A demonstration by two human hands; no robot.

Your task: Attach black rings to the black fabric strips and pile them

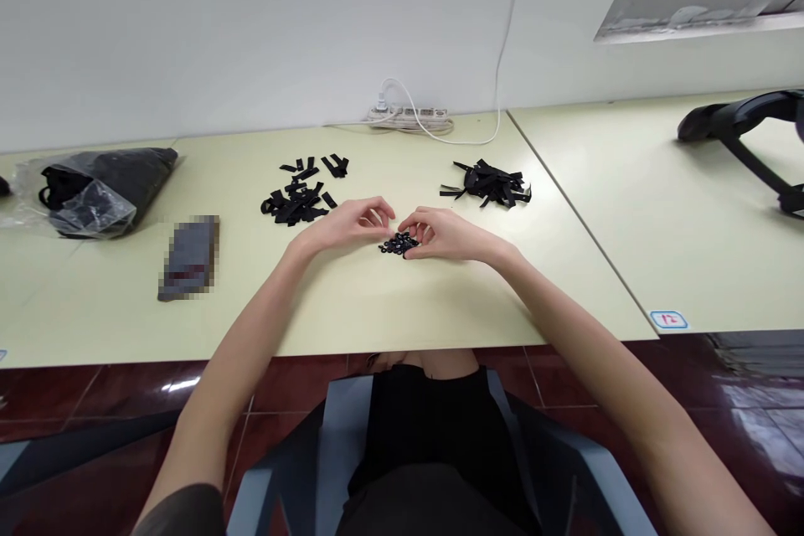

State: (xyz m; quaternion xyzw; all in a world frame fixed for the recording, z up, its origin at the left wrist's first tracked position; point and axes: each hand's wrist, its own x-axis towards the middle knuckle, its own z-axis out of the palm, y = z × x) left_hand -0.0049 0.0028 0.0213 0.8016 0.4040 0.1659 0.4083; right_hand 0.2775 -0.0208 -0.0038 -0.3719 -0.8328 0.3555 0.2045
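A small pile of shiny black ring-like pieces [397,244] lies on the pale table in front of me. From the left, my left hand [357,222] reaches to the pile's edge, its fingers curved and a gap between thumb and forefinger; nothing shows in it. On the other side, my right hand [445,234] rests with thumb and bent fingers apart around the pile's right edge, touching or nearly touching the pieces. Behind my left hand are short black fabric strips [295,205], loosely spread. Another heap of black strips [493,184] sits beyond my right hand.
A blurred dark flat object [189,258] lies to the left, near a plastic bag with black material [110,191]. A power strip [408,117] with a white cable runs along the wall. At far right is a black curved object [747,121]. A table seam [578,218] runs at right.
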